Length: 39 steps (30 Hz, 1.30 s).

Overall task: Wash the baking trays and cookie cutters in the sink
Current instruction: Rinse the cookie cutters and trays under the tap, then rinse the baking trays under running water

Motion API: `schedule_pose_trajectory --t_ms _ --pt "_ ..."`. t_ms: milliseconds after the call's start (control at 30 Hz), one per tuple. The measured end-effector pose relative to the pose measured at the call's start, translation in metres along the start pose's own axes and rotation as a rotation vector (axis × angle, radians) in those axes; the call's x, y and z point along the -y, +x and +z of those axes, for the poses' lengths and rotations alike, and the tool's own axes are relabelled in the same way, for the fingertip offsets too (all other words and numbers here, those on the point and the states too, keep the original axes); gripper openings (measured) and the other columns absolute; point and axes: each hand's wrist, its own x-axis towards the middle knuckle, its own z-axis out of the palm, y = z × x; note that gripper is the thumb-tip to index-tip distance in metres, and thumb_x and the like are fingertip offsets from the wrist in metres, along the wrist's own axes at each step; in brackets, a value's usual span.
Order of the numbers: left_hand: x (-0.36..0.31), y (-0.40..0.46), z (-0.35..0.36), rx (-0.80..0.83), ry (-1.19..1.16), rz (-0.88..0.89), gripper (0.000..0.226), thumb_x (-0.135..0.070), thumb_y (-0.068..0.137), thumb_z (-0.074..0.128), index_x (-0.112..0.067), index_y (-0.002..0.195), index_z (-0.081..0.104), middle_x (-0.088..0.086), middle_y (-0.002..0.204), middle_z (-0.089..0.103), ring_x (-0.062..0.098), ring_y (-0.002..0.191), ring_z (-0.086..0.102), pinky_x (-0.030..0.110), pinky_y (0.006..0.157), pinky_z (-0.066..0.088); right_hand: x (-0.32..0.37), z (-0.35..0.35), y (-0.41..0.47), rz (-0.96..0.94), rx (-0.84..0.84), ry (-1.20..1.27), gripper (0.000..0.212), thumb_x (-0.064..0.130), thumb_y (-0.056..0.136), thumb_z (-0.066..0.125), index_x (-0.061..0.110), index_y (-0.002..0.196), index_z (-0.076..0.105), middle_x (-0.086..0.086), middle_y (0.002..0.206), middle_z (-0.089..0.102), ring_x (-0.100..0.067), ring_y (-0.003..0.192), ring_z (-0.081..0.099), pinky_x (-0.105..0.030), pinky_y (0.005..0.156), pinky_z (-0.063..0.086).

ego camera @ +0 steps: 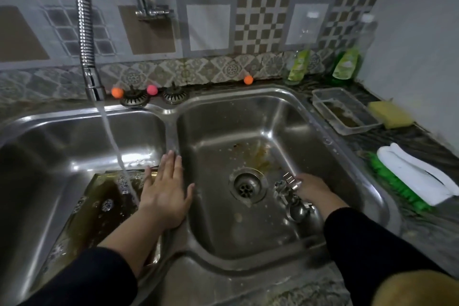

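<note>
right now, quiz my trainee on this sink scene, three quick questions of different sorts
1. True or false: the water stream falls into the right basin.
2. Which hand reaches the metal cookie cutters? A left hand B right hand
3. Fill in: the baking tray sits in the ____ basin.

Key: 1 false, it lands in the left basin, on the tray. 2 B. 3 left.

A head-worn camera looks steeply down into a double sink (171,112).
Wide-angle, close; the tiled wall (208,25) faces it.
</note>
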Motion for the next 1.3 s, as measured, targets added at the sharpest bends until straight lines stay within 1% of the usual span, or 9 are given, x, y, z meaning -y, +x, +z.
schedule_pose_trajectory --t_ms 167,400,533,600,733,867,1033,1167,1300 --pt "0.001 0.001 0.001 -0.013 -0.021 0.011 0.074 -0.050 0.099 0.018 -0.011 0.150 -0.017 0.006 0.157 -0.027 0.018 0.145 -0.022 0.046 0.116 -0.012 0.010 -0.019 -0.010 -0.034 0.041 -0.073 0.060 0.014 0.087 0.057 0.028 0.143 0.040 -0.005 0.146 0.044 -0.024 0.122 0.053 -0.029 0.099 0.046" --pt "0.011 -0.001 -0.003 0.017 -0.089 0.080 0.080 -0.062 0.096 0.016 -0.013 0.152 -0.012 0.003 0.159 -0.022 0.017 0.146 -0.018 0.041 0.119 -0.008 0.085 -0.037 -0.081 -0.174 0.072 -0.021 0.050 0.031 0.091 0.058 0.030 0.139 0.043 -0.002 0.145 0.042 -0.019 0.103 0.056 -0.027 0.074 0.047" --pt "0.049 -0.012 -0.006 -0.013 -0.210 0.190 0.064 -0.057 0.098 0.015 -0.027 0.154 0.005 -0.006 0.162 -0.004 0.013 0.149 -0.002 0.041 0.121 0.003 0.154 -0.028 -0.138 -0.362 0.022 -0.042 0.047 0.036 0.092 0.056 0.028 0.137 0.046 0.000 0.144 0.046 -0.021 0.124 0.050 -0.028 0.096 0.041" --pt "0.079 -0.018 0.002 -0.026 -0.266 0.163 0.059 -0.053 0.099 0.020 -0.029 0.153 0.016 -0.002 0.162 0.008 0.019 0.148 0.009 0.043 0.120 0.011 0.190 -0.011 -0.162 -0.461 -0.009 0.001 0.043 0.035 0.092 0.055 0.028 0.134 0.050 0.000 0.140 0.050 -0.020 0.123 0.051 -0.028 0.097 0.042" --pt "0.143 -0.029 0.027 0.126 -0.300 -0.017 0.057 -0.052 0.099 0.029 -0.033 0.152 0.018 0.001 0.162 -0.001 0.026 0.148 0.004 0.047 0.120 0.011 0.253 0.040 -0.195 -0.594 0.018 0.127 0.034 0.028 0.092 0.056 0.026 0.126 0.058 -0.002 0.128 0.057 -0.021 0.111 0.057 -0.025 0.092 0.042" --pt "0.186 -0.036 0.043 0.241 -0.309 -0.194 0.065 -0.045 0.098 0.039 -0.030 0.154 0.009 0.008 0.161 -0.008 0.034 0.147 0.000 0.051 0.118 0.012 0.287 0.101 -0.197 -0.438 0.238 0.220 0.046 0.026 0.092 0.057 0.023 0.137 0.048 -0.001 0.138 0.049 -0.018 0.116 0.055 -0.024 0.092 0.045" --pt "0.202 -0.040 0.054 0.318 -0.411 -0.260 0.071 -0.038 0.098 0.045 -0.023 0.154 0.003 0.015 0.160 -0.003 0.040 0.145 0.011 0.048 0.118 0.017 0.303 0.143 -0.186 -0.277 0.211 0.234 0.055 0.024 0.091 0.059 0.020 0.142 0.039 -0.006 0.147 0.027 -0.025 0.130 0.040 -0.031 0.105 0.041" --pt "0.205 -0.035 0.054 0.295 -0.462 -0.291 0.071 -0.036 0.097 0.047 -0.021 0.154 0.006 0.019 0.156 0.015 0.040 0.141 0.020 0.046 0.116 0.021 0.309 0.150 -0.185 -0.241 0.134 0.188 0.057 0.026 0.091 0.058 0.022 0.143 0.037 -0.007 0.150 0.021 -0.026 0.137 0.021 -0.032 0.109 0.031" --pt "0.210 -0.031 0.057 0.248 -0.515 -0.302 0.063 -0.034 0.095 0.048 -0.022 0.150 0.020 0.015 0.143 0.043 0.034 0.135 0.034 0.044 0.111 0.028 0.308 0.156 -0.186 -0.205 0.111 0.155 0.062 0.028 0.089 0.060 0.028 0.144 0.033 -0.004 0.150 0.017 -0.027 0.133 0.024 -0.034 0.105 0.034"
